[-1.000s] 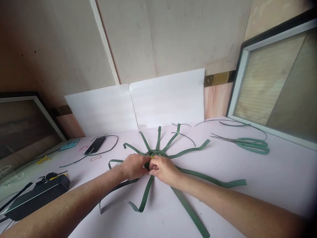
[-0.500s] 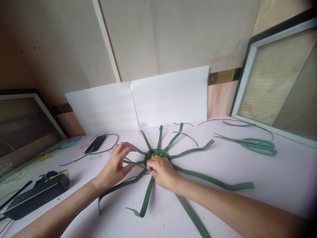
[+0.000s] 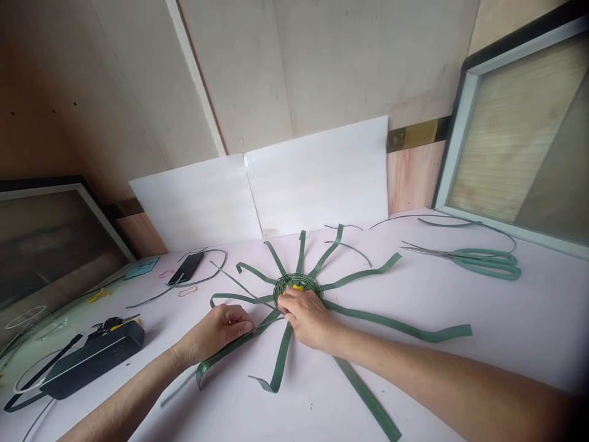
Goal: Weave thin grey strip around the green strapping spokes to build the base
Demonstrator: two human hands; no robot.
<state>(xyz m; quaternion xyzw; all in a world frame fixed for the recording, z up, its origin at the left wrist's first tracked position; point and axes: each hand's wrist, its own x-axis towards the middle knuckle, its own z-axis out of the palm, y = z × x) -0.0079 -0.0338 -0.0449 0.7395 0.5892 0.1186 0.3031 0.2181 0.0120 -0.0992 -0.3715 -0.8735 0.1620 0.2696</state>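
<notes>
A round woven disc [image 3: 277,283] of green strips lies on the table, with several flat green strips [image 3: 400,330] radiating from it and a yellow piece [image 3: 298,287] at its centre. My right hand [image 3: 310,319] is closed on the disc's near edge, covering part of the weave. Left of it, my left hand [image 3: 221,334] pinches a thin green strand beside the lower-left flat strip [image 3: 214,359]. The strand's tail [image 3: 177,391] shows below that hand. Another thin strand [image 3: 230,277] points up and left from the disc.
Green-handled scissors [image 3: 483,261] lie at the right, near loose thin strands [image 3: 354,248]. At the left are a black phone [image 3: 186,268], a black box [image 3: 94,359] with cables and a blue packet [image 3: 142,267]. White panels [image 3: 317,175] and framed glass panes stand behind.
My left hand has come down from above the strips and its spread fingers have closed on the thin strand. The right hand keeps its hold on the disc. The view has shifted slightly.
</notes>
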